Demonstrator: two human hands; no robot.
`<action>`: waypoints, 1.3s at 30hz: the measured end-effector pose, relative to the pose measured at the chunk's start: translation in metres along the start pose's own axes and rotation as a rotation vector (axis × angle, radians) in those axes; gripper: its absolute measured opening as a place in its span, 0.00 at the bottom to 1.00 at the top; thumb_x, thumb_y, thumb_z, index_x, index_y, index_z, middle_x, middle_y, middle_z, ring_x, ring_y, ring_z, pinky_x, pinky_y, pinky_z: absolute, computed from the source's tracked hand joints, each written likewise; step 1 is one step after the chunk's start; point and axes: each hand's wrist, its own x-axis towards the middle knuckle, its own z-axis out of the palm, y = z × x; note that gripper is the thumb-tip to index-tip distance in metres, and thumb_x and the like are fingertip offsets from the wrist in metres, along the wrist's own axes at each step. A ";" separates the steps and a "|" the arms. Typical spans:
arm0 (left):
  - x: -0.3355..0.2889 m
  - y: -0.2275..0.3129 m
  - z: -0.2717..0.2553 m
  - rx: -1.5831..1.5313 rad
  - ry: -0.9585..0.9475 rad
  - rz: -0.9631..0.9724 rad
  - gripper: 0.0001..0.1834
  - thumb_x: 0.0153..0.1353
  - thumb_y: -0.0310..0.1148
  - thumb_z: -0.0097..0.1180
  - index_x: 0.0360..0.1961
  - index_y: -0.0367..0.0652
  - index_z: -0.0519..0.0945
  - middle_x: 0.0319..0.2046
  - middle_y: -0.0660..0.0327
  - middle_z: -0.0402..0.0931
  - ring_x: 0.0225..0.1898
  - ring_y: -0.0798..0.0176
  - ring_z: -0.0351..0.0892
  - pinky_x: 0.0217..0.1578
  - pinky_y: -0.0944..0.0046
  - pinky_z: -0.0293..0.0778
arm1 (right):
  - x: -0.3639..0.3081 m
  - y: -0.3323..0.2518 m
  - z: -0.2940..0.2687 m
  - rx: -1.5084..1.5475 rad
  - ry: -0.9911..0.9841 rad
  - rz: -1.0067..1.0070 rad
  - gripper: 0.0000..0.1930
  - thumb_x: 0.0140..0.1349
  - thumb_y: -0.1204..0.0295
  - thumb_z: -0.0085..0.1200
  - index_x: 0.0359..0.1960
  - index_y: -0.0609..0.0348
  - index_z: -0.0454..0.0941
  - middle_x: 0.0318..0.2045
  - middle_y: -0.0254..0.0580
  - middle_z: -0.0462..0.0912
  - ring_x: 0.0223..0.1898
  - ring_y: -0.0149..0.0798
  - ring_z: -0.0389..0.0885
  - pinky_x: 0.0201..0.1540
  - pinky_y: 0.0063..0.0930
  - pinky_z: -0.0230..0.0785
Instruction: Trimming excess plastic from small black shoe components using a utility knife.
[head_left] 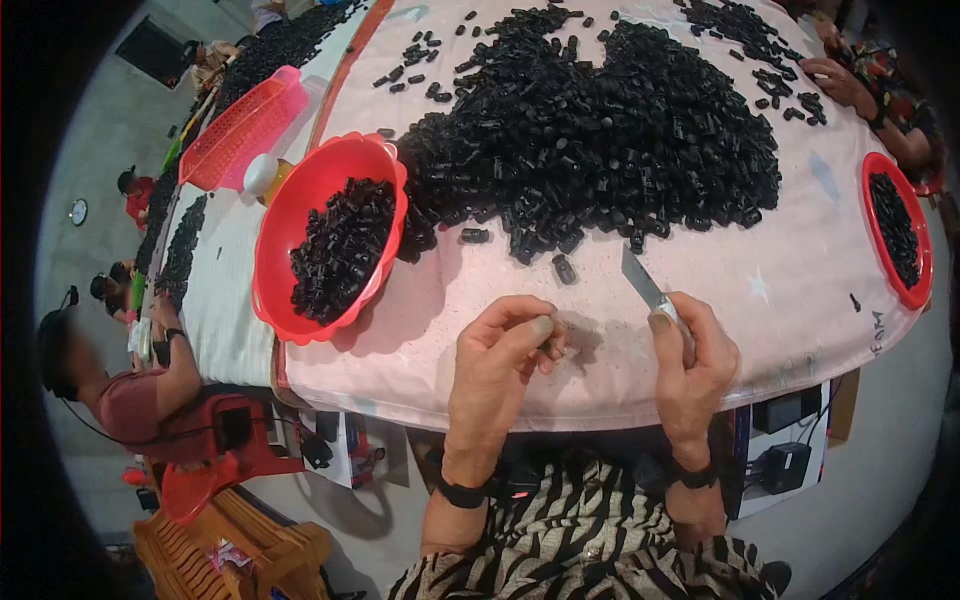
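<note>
My right hand (pixel 695 350) grips a utility knife (pixel 643 279) by its pale handle, its flat blade angled up and away toward the pile. To its left, above the pink cloth, my left hand (pixel 505 350) is closed, thumb against curled fingers; what it holds, if anything, I cannot make out. Beyond both hands lies a large heap of small black plastic parts (pixel 620 130). One loose black part (pixel 564 269) rests on the cloth between the hands and the heap. A red scalloped bowl (pixel 270 270) holding similar black parts stands left of my left hand.
The table wears a pink cloth (pixel 770 330) dotted with dark crumbs. A red oval basin (pixel 921 283) with black pieces sits at the right edge. Upper left are a pink basket (pixel 240 130) and a white-capped jar (pixel 262 178). Other people work at far right and left.
</note>
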 end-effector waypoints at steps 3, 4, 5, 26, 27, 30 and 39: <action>-0.005 0.006 0.008 0.141 0.049 0.008 0.09 0.60 0.24 0.55 0.42 0.35 0.78 0.32 0.56 0.80 0.29 0.68 0.75 0.28 0.73 0.68 | -0.001 0.000 -0.002 0.071 -0.006 0.068 0.08 0.60 0.75 0.58 0.38 0.66 0.77 0.26 0.39 0.79 0.24 0.29 0.74 0.24 0.22 0.66; -0.007 0.010 0.012 0.149 0.048 0.010 0.09 0.60 0.24 0.55 0.42 0.35 0.78 0.32 0.56 0.80 0.29 0.68 0.75 0.28 0.73 0.68 | -0.001 0.002 -0.004 0.062 -0.004 0.049 0.08 0.60 0.75 0.58 0.38 0.66 0.77 0.25 0.38 0.78 0.24 0.29 0.74 0.24 0.22 0.66; -0.010 0.016 0.014 0.306 0.121 0.087 0.09 0.59 0.25 0.56 0.41 0.35 0.78 0.32 0.56 0.81 0.29 0.70 0.75 0.29 0.74 0.69 | -0.001 0.003 -0.004 0.052 -0.002 0.030 0.07 0.60 0.75 0.58 0.37 0.66 0.78 0.25 0.38 0.78 0.24 0.28 0.74 0.24 0.22 0.66; 0.001 0.041 0.000 0.756 0.164 0.362 0.19 0.53 0.16 0.61 0.48 0.32 0.78 0.35 0.61 0.79 0.36 0.70 0.79 0.41 0.70 0.78 | 0.003 0.015 -0.002 0.128 0.028 -0.128 0.09 0.57 0.75 0.61 0.37 0.66 0.77 0.23 0.41 0.78 0.19 0.30 0.73 0.19 0.23 0.63; 0.002 0.033 0.008 0.782 0.161 0.323 0.18 0.53 0.18 0.62 0.47 0.32 0.78 0.34 0.61 0.79 0.34 0.71 0.78 0.38 0.72 0.76 | 0.003 0.015 -0.001 0.128 0.027 -0.125 0.09 0.57 0.75 0.61 0.37 0.66 0.77 0.23 0.41 0.78 0.19 0.30 0.73 0.19 0.23 0.63; 0.013 0.015 0.027 0.919 0.161 0.295 0.15 0.56 0.21 0.61 0.46 0.32 0.79 0.31 0.63 0.78 0.30 0.74 0.75 0.33 0.74 0.73 | 0.003 0.016 -0.002 0.149 0.015 -0.147 0.09 0.57 0.75 0.61 0.37 0.66 0.77 0.23 0.42 0.78 0.19 0.31 0.73 0.19 0.23 0.64; 0.038 -0.010 0.042 1.260 0.225 0.553 0.10 0.56 0.26 0.59 0.40 0.36 0.80 0.32 0.53 0.75 0.30 0.53 0.76 0.31 0.58 0.72 | 0.003 0.020 -0.001 0.137 0.006 -0.168 0.11 0.56 0.74 0.62 0.39 0.67 0.77 0.25 0.45 0.78 0.22 0.38 0.77 0.20 0.26 0.67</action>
